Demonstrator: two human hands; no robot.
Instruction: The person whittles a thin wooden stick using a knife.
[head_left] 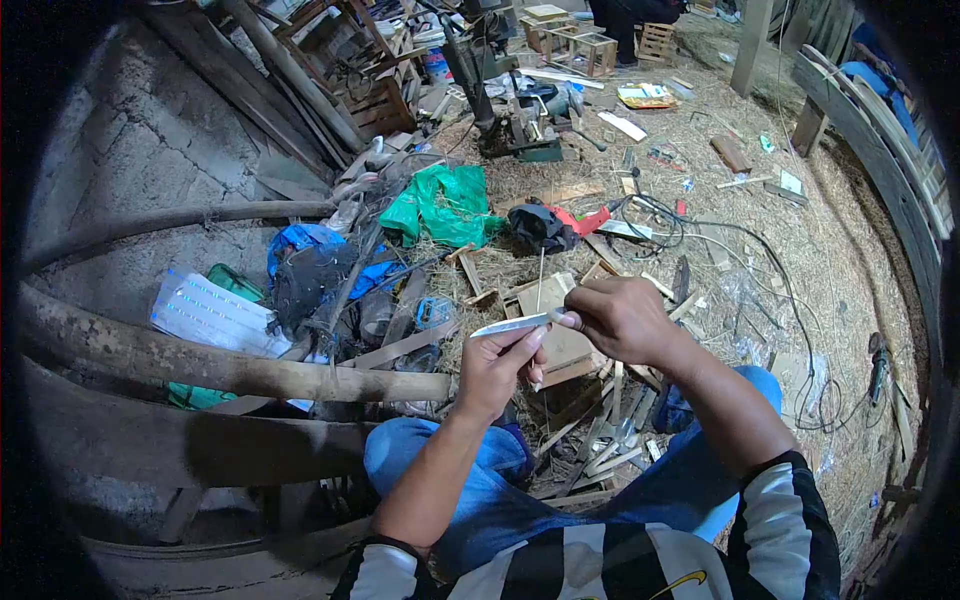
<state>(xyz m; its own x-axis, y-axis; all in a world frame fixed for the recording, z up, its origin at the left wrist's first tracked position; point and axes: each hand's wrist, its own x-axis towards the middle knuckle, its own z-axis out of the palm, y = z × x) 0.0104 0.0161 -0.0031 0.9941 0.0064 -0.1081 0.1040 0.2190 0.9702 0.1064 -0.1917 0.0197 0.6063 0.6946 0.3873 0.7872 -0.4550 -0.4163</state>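
Note:
A thin, pale, blade-like strip point(514, 325) lies across the fingers of both hands, above a wooden block point(560, 335). My left hand point(498, 368) pinches it between thumb and fingers. The fingers of my right hand point(612, 318) are closed at the strip's right end. A thin light stick point(541, 280) stands up just behind the strip; whether a hand holds it cannot be made out. The wooden block is partly hidden behind my hands.
A green plastic bag point(440, 205) and a red power tool point(585, 222) with a black cable lie ahead. A bamboo pole point(240, 365) runs along the left. Wood scraps point(605, 455) lie between the legs. Other people point(885, 75) are partly visible at the back.

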